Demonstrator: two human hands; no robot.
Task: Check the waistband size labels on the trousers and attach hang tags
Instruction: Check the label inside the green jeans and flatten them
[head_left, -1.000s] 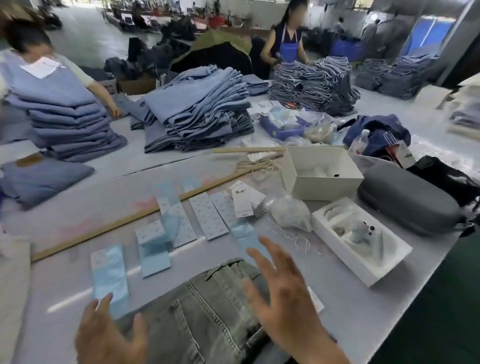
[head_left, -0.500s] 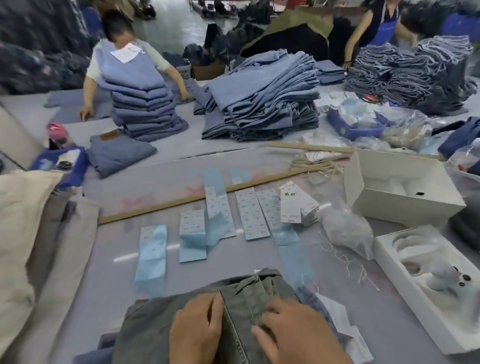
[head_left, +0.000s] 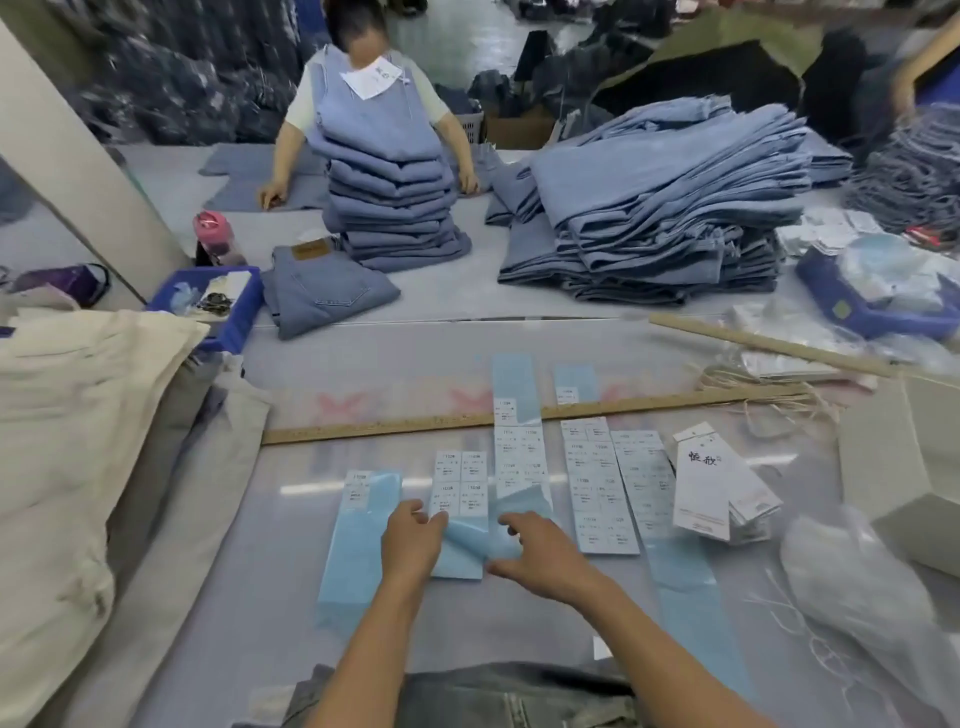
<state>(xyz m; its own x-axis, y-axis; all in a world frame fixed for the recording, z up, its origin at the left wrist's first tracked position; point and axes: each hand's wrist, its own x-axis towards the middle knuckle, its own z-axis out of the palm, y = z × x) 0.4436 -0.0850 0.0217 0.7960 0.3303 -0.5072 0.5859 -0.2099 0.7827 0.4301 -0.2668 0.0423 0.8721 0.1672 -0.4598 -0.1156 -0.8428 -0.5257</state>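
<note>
I've got both arms reaching up the middle of the frame. My left hand (head_left: 413, 535) pinches the lower corner of a sticker sheet (head_left: 461, 512) on the counter (head_left: 260, 597), its blue backing curling up. My right hand (head_left: 540, 553) rests just beside it, fingers on the blue strip. Grey trousers (head_left: 498, 696) lie at the bottom edge. Hang tags (head_left: 711, 483) are stacked at centre right, and a wooden ruler (head_left: 519, 415) crosses above the sheets.

Under your hands the table (head_left: 291, 545) is glossy, smooth sheeting that mirrors the lamps. At twelve o'clock lies a rough wooden ruler (head_left: 415, 425); the label sheets (head_left: 460, 483) are slick blue-backed paper. At six, your trousers (head_left: 519, 696) are coarse grey denim.
</note>
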